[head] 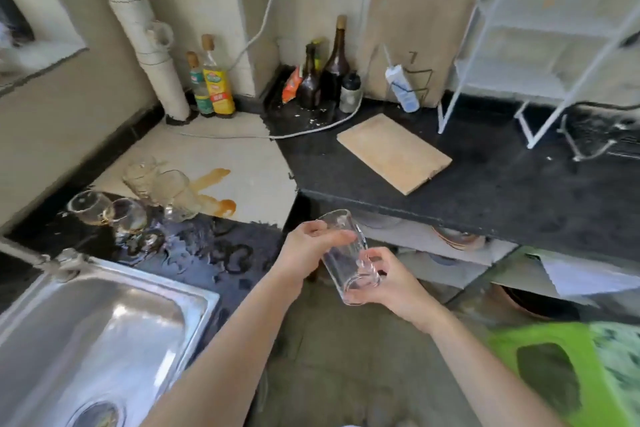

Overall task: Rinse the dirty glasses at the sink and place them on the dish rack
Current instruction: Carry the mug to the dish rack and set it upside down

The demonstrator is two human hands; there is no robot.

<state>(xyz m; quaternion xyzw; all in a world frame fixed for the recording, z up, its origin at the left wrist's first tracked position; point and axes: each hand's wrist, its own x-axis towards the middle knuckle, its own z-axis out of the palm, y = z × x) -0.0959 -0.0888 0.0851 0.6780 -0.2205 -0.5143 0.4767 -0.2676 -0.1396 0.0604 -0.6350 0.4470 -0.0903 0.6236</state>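
Note:
A clear tumbler point(346, 255) hangs tilted in the air in front of the counter, its mouth up and to the left. My left hand point(311, 244) grips its upper part near the rim. My right hand point(388, 279) holds its base from the right. Several dirty glasses point(138, 201) lie and stand on the wet counter behind the steel sink point(104, 322), beside a brown spill point(214, 191). A dark wire dish rack point(602, 135) stands at the far right of the black counter.
A wooden cutting board point(394, 152) lies on the black counter point(485, 191). Bottles point(329, 69) and oil bottles point(214, 80) stand at the back wall. A white shelf frame point(540, 45) is at the right. A green stool point(568, 374) stands low right.

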